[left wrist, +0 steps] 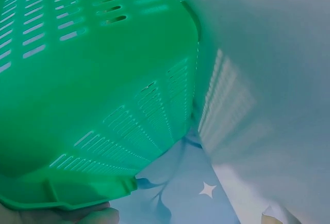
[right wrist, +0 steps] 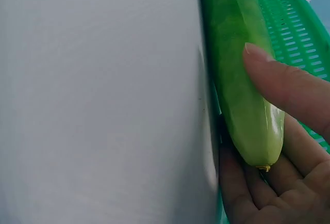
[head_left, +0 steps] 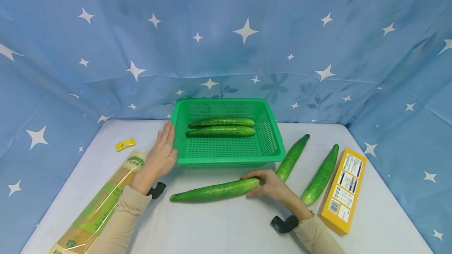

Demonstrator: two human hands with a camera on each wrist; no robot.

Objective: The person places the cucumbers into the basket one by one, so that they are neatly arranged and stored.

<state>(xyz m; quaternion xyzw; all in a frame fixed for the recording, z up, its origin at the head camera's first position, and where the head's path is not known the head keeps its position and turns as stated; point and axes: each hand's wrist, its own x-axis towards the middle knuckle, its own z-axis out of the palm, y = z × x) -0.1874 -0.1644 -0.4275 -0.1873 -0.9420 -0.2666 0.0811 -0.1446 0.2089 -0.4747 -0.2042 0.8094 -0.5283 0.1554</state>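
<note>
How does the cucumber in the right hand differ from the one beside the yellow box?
The held cucumber lies roughly crosswise in front of the basket; the slanting cucumber runs diagonally beside the yellow box. The right hand grips the held cucumber's paler end, while no hand touches the slanting cucumber. Both are long and green.

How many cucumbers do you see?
5: two cucumbers in the green basket, one held by the right hand, one beside the basket, partly hidden, one beside the yellow box.
</note>
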